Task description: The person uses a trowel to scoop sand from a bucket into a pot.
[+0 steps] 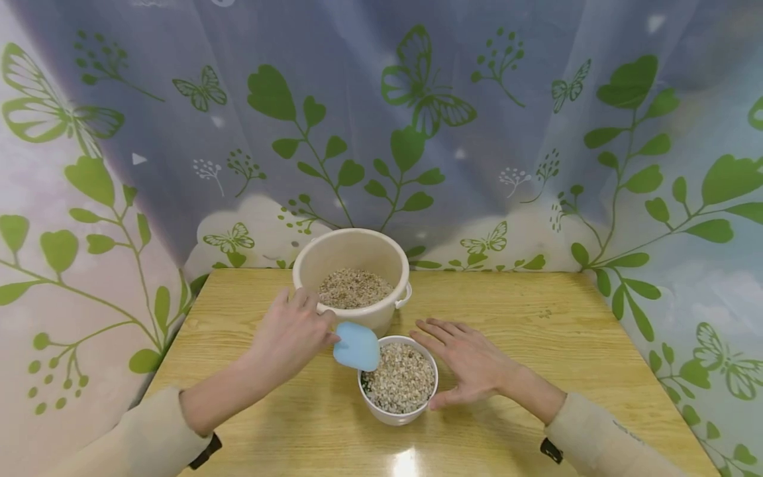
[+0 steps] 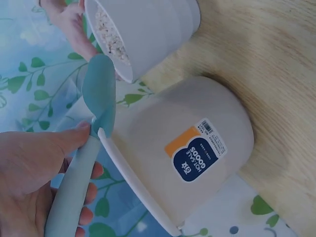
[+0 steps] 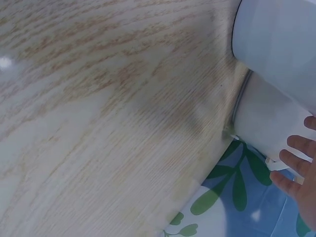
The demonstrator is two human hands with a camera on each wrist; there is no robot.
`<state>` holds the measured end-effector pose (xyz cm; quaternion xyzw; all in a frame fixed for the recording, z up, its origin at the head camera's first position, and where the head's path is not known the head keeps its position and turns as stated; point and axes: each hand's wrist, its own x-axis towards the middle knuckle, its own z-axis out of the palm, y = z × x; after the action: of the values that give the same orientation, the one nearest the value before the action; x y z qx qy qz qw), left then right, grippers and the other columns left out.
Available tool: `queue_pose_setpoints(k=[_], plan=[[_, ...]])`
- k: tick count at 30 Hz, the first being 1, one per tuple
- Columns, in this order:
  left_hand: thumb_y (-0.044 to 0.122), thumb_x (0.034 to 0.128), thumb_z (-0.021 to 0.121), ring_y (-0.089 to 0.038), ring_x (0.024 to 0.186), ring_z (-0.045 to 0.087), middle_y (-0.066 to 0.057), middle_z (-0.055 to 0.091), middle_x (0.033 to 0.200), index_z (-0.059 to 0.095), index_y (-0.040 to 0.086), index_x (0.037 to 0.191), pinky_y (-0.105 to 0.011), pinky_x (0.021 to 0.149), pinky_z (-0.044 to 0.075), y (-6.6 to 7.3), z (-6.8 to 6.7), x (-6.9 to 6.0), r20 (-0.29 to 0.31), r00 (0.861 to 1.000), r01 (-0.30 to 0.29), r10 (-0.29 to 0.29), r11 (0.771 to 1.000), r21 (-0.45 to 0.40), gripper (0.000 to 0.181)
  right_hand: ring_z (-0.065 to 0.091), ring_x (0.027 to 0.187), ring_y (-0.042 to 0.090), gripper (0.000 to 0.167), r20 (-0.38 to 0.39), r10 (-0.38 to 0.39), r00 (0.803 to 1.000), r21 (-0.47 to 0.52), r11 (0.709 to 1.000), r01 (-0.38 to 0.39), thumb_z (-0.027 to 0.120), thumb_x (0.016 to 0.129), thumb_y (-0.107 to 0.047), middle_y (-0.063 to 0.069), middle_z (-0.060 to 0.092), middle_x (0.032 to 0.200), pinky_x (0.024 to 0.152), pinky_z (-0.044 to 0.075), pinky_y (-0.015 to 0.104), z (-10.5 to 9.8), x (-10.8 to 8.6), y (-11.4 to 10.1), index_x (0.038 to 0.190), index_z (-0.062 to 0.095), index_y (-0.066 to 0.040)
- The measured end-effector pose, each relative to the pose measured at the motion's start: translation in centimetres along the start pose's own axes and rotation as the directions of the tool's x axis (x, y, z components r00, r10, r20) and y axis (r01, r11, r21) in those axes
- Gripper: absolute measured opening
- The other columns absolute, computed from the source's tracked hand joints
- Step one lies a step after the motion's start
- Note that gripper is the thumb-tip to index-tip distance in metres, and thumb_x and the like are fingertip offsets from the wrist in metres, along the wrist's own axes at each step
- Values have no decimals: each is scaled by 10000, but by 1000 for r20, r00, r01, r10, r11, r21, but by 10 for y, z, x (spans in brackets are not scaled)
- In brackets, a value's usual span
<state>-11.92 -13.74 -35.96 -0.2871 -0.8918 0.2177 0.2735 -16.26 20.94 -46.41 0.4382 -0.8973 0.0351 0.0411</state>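
Note:
My left hand (image 1: pixel 292 336) grips a light blue scoop (image 1: pixel 357 346) by its handle, as the left wrist view shows with the thumb along the neck of the scoop (image 2: pixel 100 91). The scoop's head tilts over the left rim of a white bowl (image 1: pixel 396 419). Pale mixed grain (image 1: pixel 402 381) fills that bowl near its rim. Beside the bowl's right side, my right hand (image 1: pixel 471 361) has spread fingers, its thumb by the rim; whether it touches is unclear. Behind the bowl stands a beige bucket (image 1: pixel 302 268) with more grain (image 1: pixel 354 289) inside, near the left hand's fingers.
Everything stands on a wood-grain table (image 1: pixel 512 298). A curtain (image 1: pixel 357 132) with green leaves and butterflies hangs behind it and along both sides. The bucket bears a label (image 2: pixel 195 153) and has a white handle fitting (image 1: pixel 404 296) on its right.

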Motion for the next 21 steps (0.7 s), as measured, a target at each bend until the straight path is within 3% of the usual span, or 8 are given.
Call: queue_pose_setpoints(k=[3, 11, 21], plan=[[661, 870, 728, -192, 698, 478, -19, 599, 753, 683, 169, 806, -304, 645, 374, -3, -1, -1, -16, 1000, 8, -9, 1000, -9, 498, 440, 1533, 407, 1188, -9, -16, 1000, -8, 1000, 16, 519, 797, -949, 149, 376, 1704, 1152, 441, 635, -2, 1, 1, 1655, 327, -152], [608, 854, 783, -245, 770, 587, -47, 630, 761, 694, 169, 839, -352, 680, 425, -19, -1, 5, -139, 990, 22, -28, 999, -45, 448, 429, 1537, 413, 1161, -33, -16, 999, -22, 1000, 15, 559, 824, -902, 161, 363, 1707, 1159, 438, 631, -12, 8, 2, 1660, 307, -137], [587, 894, 763, -301, 822, 659, -92, 659, 802, 681, 135, 868, -419, 718, 503, -41, 8, 21, -172, 985, 16, -27, 998, -64, 460, 440, 1519, 447, 1079, -79, 28, 997, -25, 999, -30, 717, 853, -695, 200, 379, 1690, 1159, 435, 643, -28, 22, 13, 1646, 322, -80]])
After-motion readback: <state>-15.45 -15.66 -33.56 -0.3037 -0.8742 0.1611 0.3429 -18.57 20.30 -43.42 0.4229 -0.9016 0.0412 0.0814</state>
